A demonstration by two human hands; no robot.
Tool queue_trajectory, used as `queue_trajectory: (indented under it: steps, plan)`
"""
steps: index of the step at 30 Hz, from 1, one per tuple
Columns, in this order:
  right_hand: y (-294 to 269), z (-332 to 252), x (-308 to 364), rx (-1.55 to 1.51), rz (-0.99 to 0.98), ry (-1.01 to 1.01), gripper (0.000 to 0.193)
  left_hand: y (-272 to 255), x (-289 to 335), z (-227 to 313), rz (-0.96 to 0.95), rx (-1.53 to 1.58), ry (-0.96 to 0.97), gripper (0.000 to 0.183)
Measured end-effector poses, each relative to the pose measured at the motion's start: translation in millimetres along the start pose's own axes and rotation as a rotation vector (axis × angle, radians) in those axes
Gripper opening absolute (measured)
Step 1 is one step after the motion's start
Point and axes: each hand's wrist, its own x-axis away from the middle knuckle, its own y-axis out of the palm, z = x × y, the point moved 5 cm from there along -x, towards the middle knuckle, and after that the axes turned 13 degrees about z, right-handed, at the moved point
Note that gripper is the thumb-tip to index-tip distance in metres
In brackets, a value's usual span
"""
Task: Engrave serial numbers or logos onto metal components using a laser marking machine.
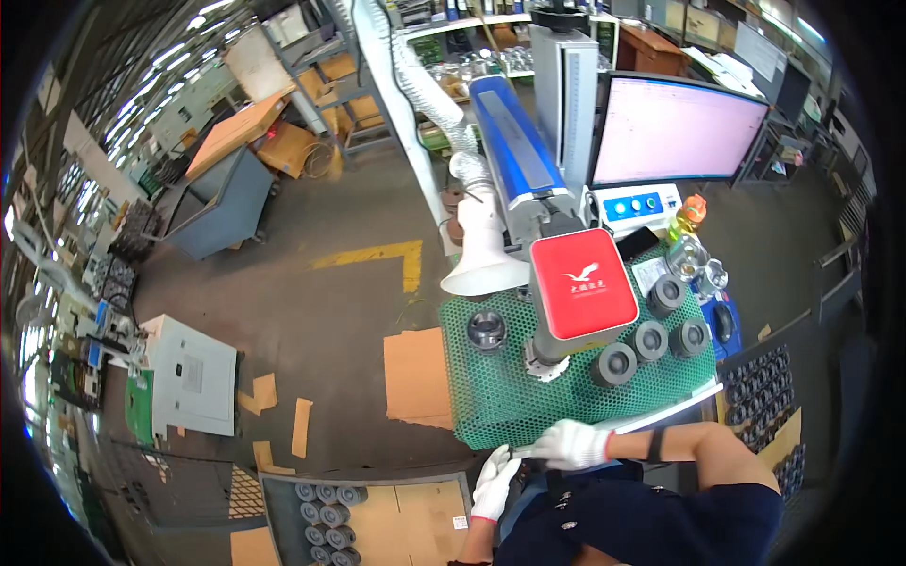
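The person's 2 hands, both in white knitted gloves, meet just off the near edge of a green mesh mat (495,401). The left hand (493,486) points upward with its fingers bent, while the right hand (571,445) reaches in from the right, its fingers curled. Between their fingertips lies a small pale piece (522,452), too small to identify; whether either hand grips it or merely touches it, one cannot tell. On the mat, 4 dark grey rings (613,364) stand grouped on the right, and 1 shiny dark ring (487,330) sits on the left, well apart from them. Between them, a red-topped machine head (585,283) overhangs a metal fixture (545,366), with a white funnel-shaped hood (486,264) beside it. Behind, to the right, are a lit monitor (679,132), a control box (634,206) and an orange-capped bottle (687,219). Left of the person, a tray (281,500) contains more grey rings (334,515) beside cardboard (415,524).
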Motion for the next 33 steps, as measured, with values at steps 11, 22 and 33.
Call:
queue_trajectory:
  steps: [11, 22, 33]
  plan:
    - [-112, 108, 63, 0.449, 0.101, 0.636, 0.086, 43, -10, 34, -0.229, -0.417, 0.280, 0.063]
    - [-2, -7, -10, -1.466, 0.261, 1.199, 0.085, -10, 76, 66, 0.054, -0.490, 0.547, 0.063]
    - [-94, -110, -100, -0.468, 0.048, 0.045, 0.091, -74, 78, 75, 0.096, 0.748, 0.013, 0.047]
